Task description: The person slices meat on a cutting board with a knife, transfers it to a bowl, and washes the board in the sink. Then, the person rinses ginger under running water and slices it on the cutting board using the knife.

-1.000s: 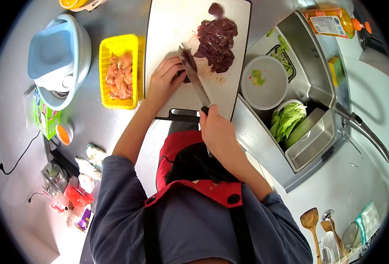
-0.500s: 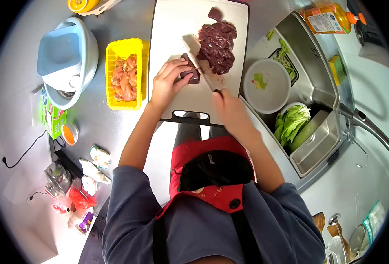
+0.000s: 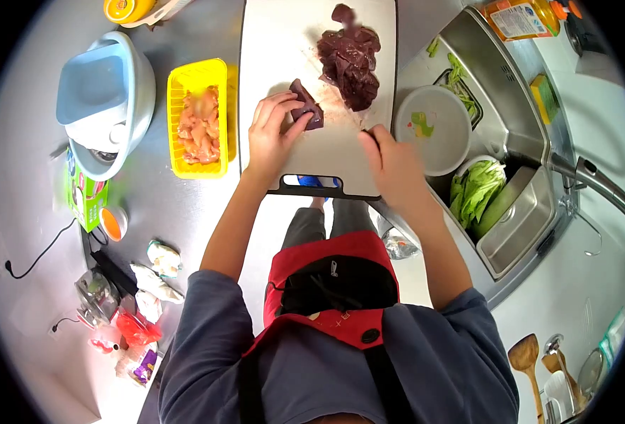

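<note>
On the white cutting board (image 3: 277, 42), my left hand (image 3: 271, 134) pinches a dark red piece of liver (image 3: 307, 107) between thumb and fingers. My right hand (image 3: 395, 166) is wrapped round the black handle of a knife (image 3: 371, 134), near the board's right edge. The blade is hard to make out, pointing away towards the sliced liver (image 3: 348, 67) heaped at the upper right of the board. Reddish smears mark the surface between the heap and the held piece.
Left of the board stands a yellow basket (image 3: 174, 124) of raw meat pieces (image 3: 199, 131). Beyond it are blue basins (image 3: 143, 92). To the right, a pale bowl (image 3: 432, 152) sits by the sink (image 3: 517, 127), which holds leafy greens (image 3: 478, 187) and a metal tray (image 3: 517, 237).
My right hand and the knife have shifted right, away from the held liver towards the heap. The heap's slices lie differently. My left hand stays on the piece.
</note>
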`<state>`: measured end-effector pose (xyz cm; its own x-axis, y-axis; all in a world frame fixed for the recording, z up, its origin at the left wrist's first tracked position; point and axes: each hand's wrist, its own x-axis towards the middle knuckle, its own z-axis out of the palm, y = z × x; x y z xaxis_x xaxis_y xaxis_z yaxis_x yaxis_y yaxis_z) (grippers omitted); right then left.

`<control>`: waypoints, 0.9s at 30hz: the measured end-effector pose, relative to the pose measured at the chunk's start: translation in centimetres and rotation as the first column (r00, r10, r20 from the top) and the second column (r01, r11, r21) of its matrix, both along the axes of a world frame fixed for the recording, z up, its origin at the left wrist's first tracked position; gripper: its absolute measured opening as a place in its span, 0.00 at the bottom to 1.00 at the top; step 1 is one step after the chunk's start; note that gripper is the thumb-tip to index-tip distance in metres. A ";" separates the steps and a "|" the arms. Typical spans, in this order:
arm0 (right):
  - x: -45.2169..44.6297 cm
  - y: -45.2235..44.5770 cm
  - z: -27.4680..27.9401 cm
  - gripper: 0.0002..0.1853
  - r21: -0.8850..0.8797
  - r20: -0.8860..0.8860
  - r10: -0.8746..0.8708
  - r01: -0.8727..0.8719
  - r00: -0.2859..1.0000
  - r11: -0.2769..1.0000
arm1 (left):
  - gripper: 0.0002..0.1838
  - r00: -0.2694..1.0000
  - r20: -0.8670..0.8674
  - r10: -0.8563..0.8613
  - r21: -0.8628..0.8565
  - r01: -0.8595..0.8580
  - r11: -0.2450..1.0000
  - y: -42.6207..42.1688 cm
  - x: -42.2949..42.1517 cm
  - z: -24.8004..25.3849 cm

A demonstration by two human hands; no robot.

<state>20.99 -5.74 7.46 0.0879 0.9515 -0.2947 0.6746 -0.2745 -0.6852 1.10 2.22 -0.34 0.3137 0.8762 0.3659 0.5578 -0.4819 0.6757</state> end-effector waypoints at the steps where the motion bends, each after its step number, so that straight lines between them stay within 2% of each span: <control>1: -0.5 -0.7 -0.2 0.15 -0.037 -0.041 -0.002 0.001 0.999 0.999 | 0.13 1.000 0.005 -0.004 -0.003 0.004 1.000 0.0 -0.1 -0.1; 6: -2.5 -3.7 -0.5 0.16 0.007 0.047 0.049 -0.050 0.998 0.999 | 0.10 0.999 0.022 -0.042 0.055 0.041 0.998 0.1 -0.4 -0.2; 8: -2.8 -4.2 -0.1 0.16 -0.061 0.084 0.073 -0.068 0.994 0.996 | 0.10 0.999 0.009 -0.044 0.052 0.043 0.998 0.1 -0.4 -0.3; 16: -3.3 -4.3 0.3 0.16 -0.097 0.152 0.068 -0.053 0.986 0.994 | 0.09 0.999 0.000 -0.050 0.032 0.050 0.998 0.2 -0.5 -0.6; 21: -3.9 -3.3 0.8 0.17 -0.103 0.207 0.081 -0.061 0.975 0.993 | 0.08 0.998 0.030 -0.056 -0.017 0.056 0.998 0.4 -0.3 -0.3; 23: -4.9 -2.8 0.2 0.18 -0.120 0.306 0.079 -0.044 0.949 0.992 | 0.09 0.999 0.016 -0.044 0.002 0.044 0.999 0.5 -0.5 -0.5; 27: -6.9 1.1 -2.0 0.19 -0.043 0.263 0.052 -0.042 0.963 0.998 | 0.10 0.999 0.016 -0.043 -0.015 0.043 0.999 0.5 -0.7 -0.7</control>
